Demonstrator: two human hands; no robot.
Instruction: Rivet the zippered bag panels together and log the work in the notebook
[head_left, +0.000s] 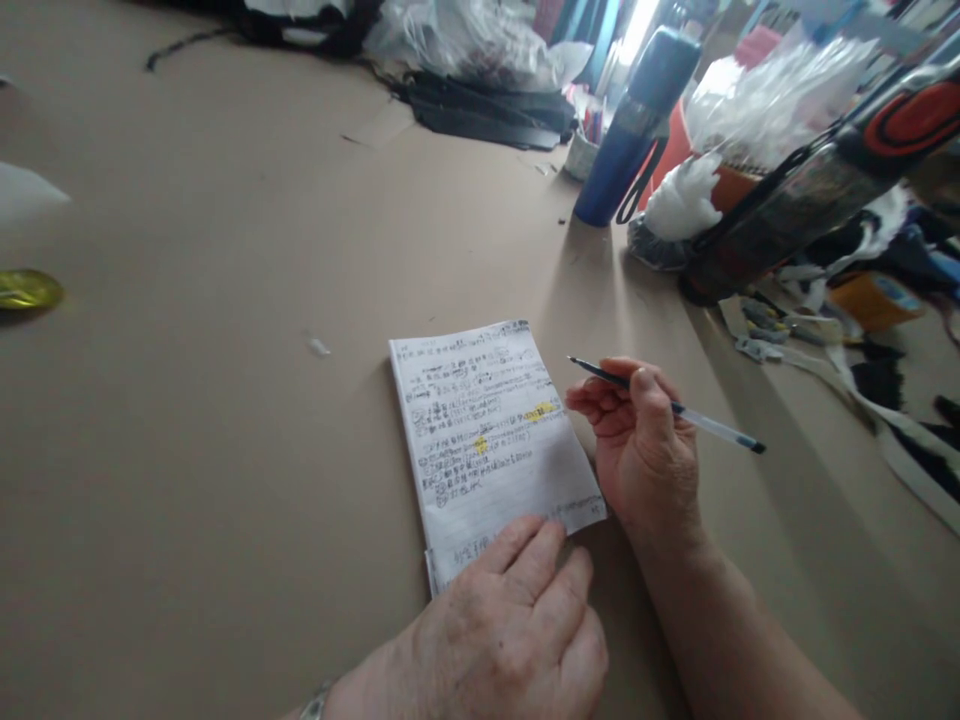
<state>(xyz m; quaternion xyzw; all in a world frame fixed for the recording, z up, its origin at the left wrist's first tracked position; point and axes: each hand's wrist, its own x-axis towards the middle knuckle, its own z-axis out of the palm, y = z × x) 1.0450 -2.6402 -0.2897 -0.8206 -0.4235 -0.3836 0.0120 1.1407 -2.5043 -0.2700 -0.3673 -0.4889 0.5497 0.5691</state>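
A small notepad (pixel 480 430) lies on the table, its top page covered in handwritten lines with a few yellow highlighted spots. My left hand (pixel 517 620) rests over its bottom edge, palm down, fingers loosely bent and slightly apart; the thumb is hidden. Just right of the page, my right hand (pixel 645 440) is turned partly palm up and holds a pen (pixel 716 430) between thumb and fingers. The pen has a clear barrel and dark ends. Its tip points left, raised above the notepad's right side and apart from the paper.
A blue bottle (pixel 619 150) and a large dark flask (pixel 795 190) stand at the back right. Behind are plastic bags (pixel 472 45) and black flat material (pixel 487 112). White strips (pixel 847 375) and scraps clutter the right; a yellow object (pixel 30 290) lies far left on the table (pixel 225 400).
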